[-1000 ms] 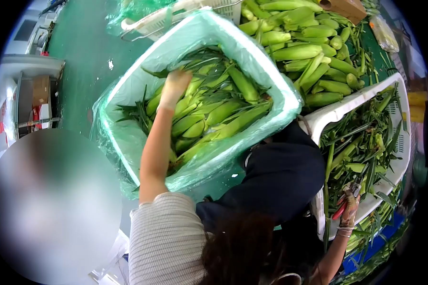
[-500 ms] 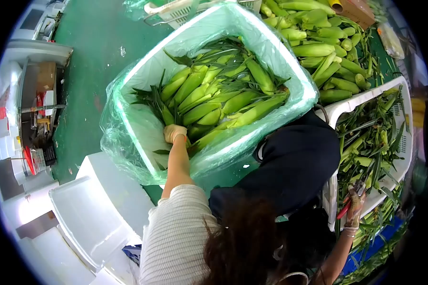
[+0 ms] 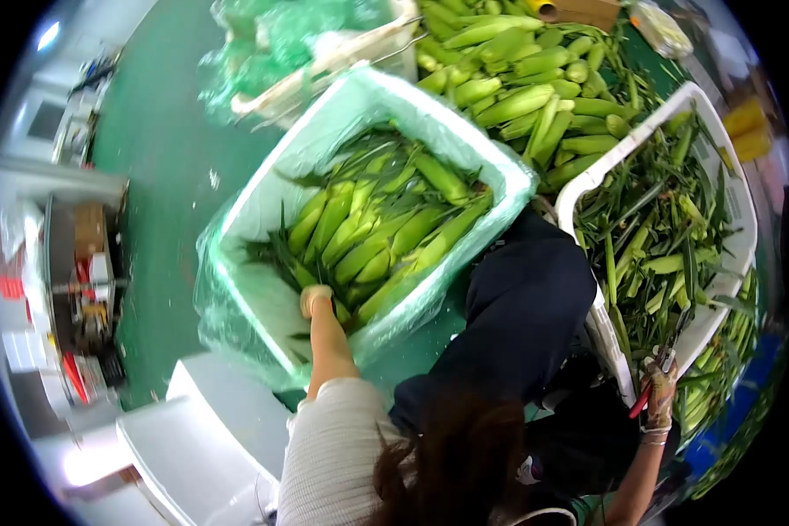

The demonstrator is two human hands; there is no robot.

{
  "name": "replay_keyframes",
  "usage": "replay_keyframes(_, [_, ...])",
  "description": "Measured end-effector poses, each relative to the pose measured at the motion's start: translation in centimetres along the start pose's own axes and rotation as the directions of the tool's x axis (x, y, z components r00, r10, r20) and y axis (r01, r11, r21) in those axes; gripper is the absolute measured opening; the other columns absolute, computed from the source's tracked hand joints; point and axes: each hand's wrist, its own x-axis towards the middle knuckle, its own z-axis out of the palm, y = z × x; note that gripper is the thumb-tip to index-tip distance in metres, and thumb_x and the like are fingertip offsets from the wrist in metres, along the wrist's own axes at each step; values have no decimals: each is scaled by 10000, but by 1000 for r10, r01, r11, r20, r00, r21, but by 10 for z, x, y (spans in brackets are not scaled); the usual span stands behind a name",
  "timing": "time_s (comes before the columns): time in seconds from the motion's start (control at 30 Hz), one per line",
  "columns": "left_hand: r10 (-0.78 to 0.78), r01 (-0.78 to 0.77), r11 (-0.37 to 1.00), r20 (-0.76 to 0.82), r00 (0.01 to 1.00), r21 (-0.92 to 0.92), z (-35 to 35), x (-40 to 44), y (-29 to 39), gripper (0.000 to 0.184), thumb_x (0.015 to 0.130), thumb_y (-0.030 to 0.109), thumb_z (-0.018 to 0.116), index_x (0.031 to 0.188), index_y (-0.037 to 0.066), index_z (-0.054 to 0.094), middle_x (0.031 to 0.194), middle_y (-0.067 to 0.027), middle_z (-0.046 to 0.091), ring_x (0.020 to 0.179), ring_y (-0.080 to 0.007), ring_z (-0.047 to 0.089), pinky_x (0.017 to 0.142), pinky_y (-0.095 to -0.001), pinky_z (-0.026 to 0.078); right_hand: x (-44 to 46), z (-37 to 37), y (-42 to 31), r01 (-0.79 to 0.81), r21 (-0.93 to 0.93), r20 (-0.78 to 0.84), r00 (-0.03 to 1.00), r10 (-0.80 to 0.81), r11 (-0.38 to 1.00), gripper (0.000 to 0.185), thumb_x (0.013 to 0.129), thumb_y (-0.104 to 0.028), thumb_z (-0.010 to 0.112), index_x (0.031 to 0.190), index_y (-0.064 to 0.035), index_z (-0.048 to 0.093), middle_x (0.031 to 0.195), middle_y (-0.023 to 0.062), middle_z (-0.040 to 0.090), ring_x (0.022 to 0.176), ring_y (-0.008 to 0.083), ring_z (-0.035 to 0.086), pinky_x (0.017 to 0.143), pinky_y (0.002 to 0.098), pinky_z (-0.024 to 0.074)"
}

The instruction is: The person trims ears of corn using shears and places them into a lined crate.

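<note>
My left hand (image 3: 316,301), in a pale glove, reaches into a foam box (image 3: 263,329) lined with thin green plastic. Its fingers are hidden against the leaves at the box's near left corner. Rows of green corn ears in husks (image 3: 359,230) lie beside it in the box. On the right, my right hand (image 3: 660,393), gloved, is closed around red-handled pruning shears (image 3: 643,401). The shears' metal blades point up over the near rim of a white crate (image 3: 579,188) heaped with cut leaves and stalks (image 3: 653,237).
A pile of corn ears (image 3: 517,79) lies behind the box. At the back left stands a white basket (image 3: 324,66) with green plastic film. White foam boxes (image 3: 210,438) are at the lower left, near a shelf (image 3: 83,280). Loose stalks (image 3: 710,386) lie beyond the crate.
Over the last second my left hand has moved from above the corn's far left down to the box's near left corner. The view has shifted. My right hand still holds the shears.
</note>
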Motion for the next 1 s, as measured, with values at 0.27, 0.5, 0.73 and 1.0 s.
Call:
replay_keyframes(0.27, [672, -508, 480, -72, 737, -715, -50, -41, 3, 446, 536, 32, 817, 922, -57, 612, 885, -88, 667, 757, -197, 610, 705, -309, 499, 9, 3, 0, 98, -34, -49, 994, -99, 995, 575, 765, -131, 657, 1283, -21, 433, 1052, 49, 561, 864, 140, 546, 759, 259, 470])
replay_keyframes(0.5, [872, -426, -255, -397, 288, -868, -173, -247, 120, 449, 801, 131, 664, 1179, -34, 485, 1055, -111, 616, 963, -197, 579, 878, -322, 442, -4, 33, -67, 480, -519, -11, 824, -567, 707, 751, 636, -137, 753, 1281, 10, 398, 950, 148, 599, 869, 243, 589, 727, 349, 505])
replay_keyframes(0.73, [963, 277, -268, -251, 99, -923, -181, -476, 259, 387, 745, 293, 753, 1020, 107, 554, 981, -81, 593, 941, -249, 558, 809, -429, 488, -49, 82, -150, 632, -311, 185, 773, -607, 709, 758, 617, -300, 784, 1183, 8, 384, 963, 211, 587, 901, 357, 586, 790, 420, 476])
replay_keyframes(1.0, [934, 180, 355, 358, -18, -917, -65, -619, 257, 540, 707, 465, 733, 1100, 141, 555, 1076, -79, 595, 979, -275, 572, 835, -444, 497, 0, 74, -151, 681, -331, -302, 579, -757, 653, 797, 649, -359, 765, 1206, 35, 353, 1055, 238, 492, 999, 383, 499, 884, 439, 418])
